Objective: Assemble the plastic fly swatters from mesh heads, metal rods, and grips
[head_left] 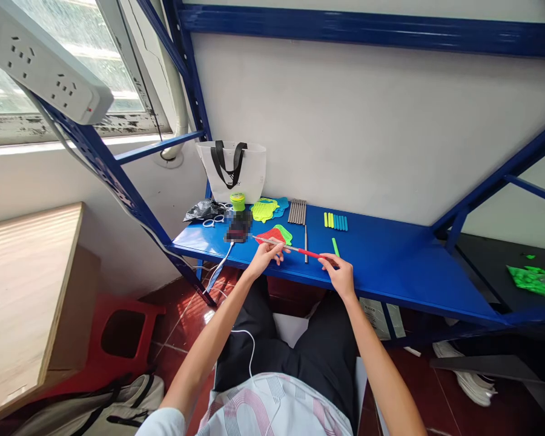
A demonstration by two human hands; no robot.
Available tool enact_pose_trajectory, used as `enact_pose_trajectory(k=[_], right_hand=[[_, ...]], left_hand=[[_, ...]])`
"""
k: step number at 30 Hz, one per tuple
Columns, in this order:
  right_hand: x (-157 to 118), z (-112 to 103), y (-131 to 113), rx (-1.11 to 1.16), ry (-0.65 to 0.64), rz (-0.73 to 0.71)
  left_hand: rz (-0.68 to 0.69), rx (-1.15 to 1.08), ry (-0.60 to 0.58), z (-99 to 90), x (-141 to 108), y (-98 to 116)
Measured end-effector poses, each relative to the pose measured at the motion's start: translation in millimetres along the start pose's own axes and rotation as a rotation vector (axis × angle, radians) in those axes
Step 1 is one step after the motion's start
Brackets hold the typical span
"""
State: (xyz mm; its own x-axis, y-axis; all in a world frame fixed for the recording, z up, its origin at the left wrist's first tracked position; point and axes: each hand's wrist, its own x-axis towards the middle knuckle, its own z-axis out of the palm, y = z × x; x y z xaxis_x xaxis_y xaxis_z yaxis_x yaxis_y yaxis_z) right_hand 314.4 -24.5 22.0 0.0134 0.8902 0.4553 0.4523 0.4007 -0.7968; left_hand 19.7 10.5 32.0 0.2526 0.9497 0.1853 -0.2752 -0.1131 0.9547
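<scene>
Fingertips closed, the left hand [264, 257] pinches a silver rod [293, 247], the right hand [340, 275] its red handle [309, 253]. On the rod's far side lies a red mesh swatter head [269, 234].

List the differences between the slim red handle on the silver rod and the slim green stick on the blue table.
The red handle is held by the right hand; the green stick lies untouched. The red handle runs mostly crosswise; the green stick runs front to back. Both are slim and straight.
</scene>
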Motion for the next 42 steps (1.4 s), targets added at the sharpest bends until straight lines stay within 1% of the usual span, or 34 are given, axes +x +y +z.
enact_pose_trajectory(k=[3, 6, 9, 12, 16, 20, 22, 24, 28, 31, 34, 37, 40, 42], right_hand=[[-1.6, 2.1, -3.3, -0.054, -0.086, -0.067], [-2.3, 4.2, -3.8, -0.139, -0.148, -0.169], [-2.6, 5.1, -3.8, -0.203, -0.192, -0.259], [-3.8, 5.5, -8.3, -0.259, -0.209, -0.301], [-9.2, 13.1, -21.2, -0.325, -0.252, -0.299], [-17.2, 32.0, -29.5, -0.383, -0.307, -0.355], [-19.2, 40.2, -29.5, -0.399, -0.28, -0.378], [-18.9, 43.9, -27.4, -0.411, -0.214, -0.362], [-13.6, 38.8, -18.7, -0.497, -0.036, -0.279], [-10.4, 33.1, -11.9, -0.613, 0.043, -0.224], [-10.0, 32.6, -9.1, -0.7, 0.056, -0.19], [-10.6, 36.1, -10.6, -0.752, 0.046, -0.192], [-9.1, 37.3, -12.7, -0.747, 0.029, -0.175], [-6.5, 33.9, -12.4, -0.702, 0.01, -0.144]], left_hand=[[0.003, 0.063, -0.069, 1.1, -2.3, 0.9], [0.006, 0.143, -0.089, 2.7, -4.5, 2.0], [0.001, 0.21, -0.119, 4.7, -5.8, 3.8], [-0.01, 0.269, -0.156, 7.2, -7.2, 5.6], [-0.001, 0.383, -0.125, 11.2, -9.7, 3.3], [0.052, 0.564, -0.091, 20.1, -12.6, -1.0], [0.068, 0.661, -0.072, 26.2, -14.3, -1.5], [0.093, 0.749, -0.072, 31.6, -15.9, -0.9], [0.142, 0.817, -0.117, 35.6, -17.5, -0.7], [0.155, 0.866, -0.114, 35.8, -18.7, -3.9], [0.183, 0.981, -0.107, 39.3, -21.2, -9.3], [0.256, 1.138, -0.093, 47.7, -24.0, -15.1], [0.319, 1.279, -0.086, 57.3, -25.4, -19.5], [0.323, 1.336, -0.102, 61.6, -25.4, -20.5]])
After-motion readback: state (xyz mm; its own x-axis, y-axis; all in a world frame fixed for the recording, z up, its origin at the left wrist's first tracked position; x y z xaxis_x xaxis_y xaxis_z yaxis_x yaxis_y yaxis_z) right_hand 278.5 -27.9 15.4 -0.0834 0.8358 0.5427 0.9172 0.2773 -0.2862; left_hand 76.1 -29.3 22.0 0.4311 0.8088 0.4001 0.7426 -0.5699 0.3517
